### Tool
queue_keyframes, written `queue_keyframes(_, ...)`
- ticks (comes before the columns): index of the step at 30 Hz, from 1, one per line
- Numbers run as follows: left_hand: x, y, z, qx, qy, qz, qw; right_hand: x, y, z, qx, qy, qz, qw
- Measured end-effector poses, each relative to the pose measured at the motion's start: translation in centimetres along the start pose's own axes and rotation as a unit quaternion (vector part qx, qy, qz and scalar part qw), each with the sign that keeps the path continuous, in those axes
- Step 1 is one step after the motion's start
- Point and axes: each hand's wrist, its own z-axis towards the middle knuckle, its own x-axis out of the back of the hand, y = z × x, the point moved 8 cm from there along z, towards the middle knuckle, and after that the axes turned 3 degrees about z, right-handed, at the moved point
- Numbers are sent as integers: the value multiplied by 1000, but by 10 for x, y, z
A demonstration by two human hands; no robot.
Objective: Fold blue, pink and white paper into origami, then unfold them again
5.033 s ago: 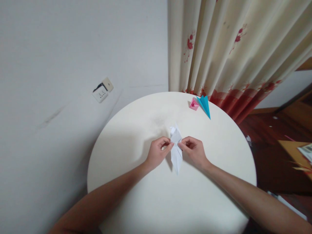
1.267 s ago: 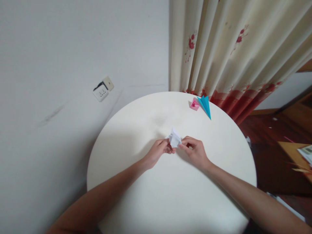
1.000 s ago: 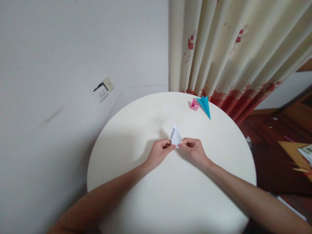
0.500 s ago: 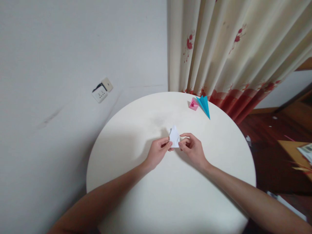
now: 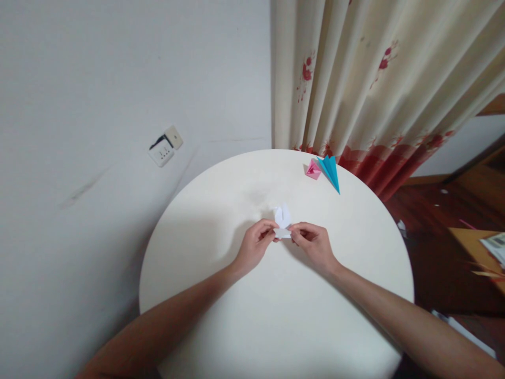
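Observation:
A small piece of folded white paper (image 5: 282, 217) is held above the middle of the round white table (image 5: 205, 210). Its lower part is bent up into a flap across the near edge, and two lobes with a slit between them stand beyond it. My left hand (image 5: 257, 243) pinches the paper's left side between thumb and fingers. On the right side, my right hand (image 5: 314, 244) grips the flap's edge with thumb and forefinger. The fingertips under the paper are partly hidden.
At the table's far right edge lie a pink folded paper piece (image 5: 313, 169) and a blue paper plane (image 5: 330, 172), side by side. A wall with a socket (image 5: 162, 152) rises on the left. A patterned curtain (image 5: 355, 79) hangs behind; a wooden surface (image 5: 473, 245) with papers stands at right.
The paper's lower part has been folded up into a flap, and its pointed top now shows as two lobes. My right hand has closed onto the paper's right edge.

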Motion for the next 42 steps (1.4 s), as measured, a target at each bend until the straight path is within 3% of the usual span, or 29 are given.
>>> queue_keyframes(11,5,6,-4,6,35,32,999,-4,-23,-7,139,-36,-89,986)
queue_keyframes(14,3,3,-4,5,42,-5,999,-7,-22,-7,126,-49,-84,987)
queue_keyframes(19,1,3,-5,-18,57,-38,998,-3,-9,-3,64,1,-1,998)
queue_keyframes(22,-2,3,-5,-25,44,-48,998,-6,-8,-2,59,-9,32,998)
queue_keyframes(33,-3,-4,-2,-8,20,-72,997,-4,-15,-5,90,-15,-13,996)
queue_keyframes(38,-11,0,-3,-1,-31,-34,999,-4,-19,-7,109,-15,-37,993)
queue_keyframes(42,-7,0,-3,0,-7,6,1000,-6,-32,-13,168,-14,-111,979)
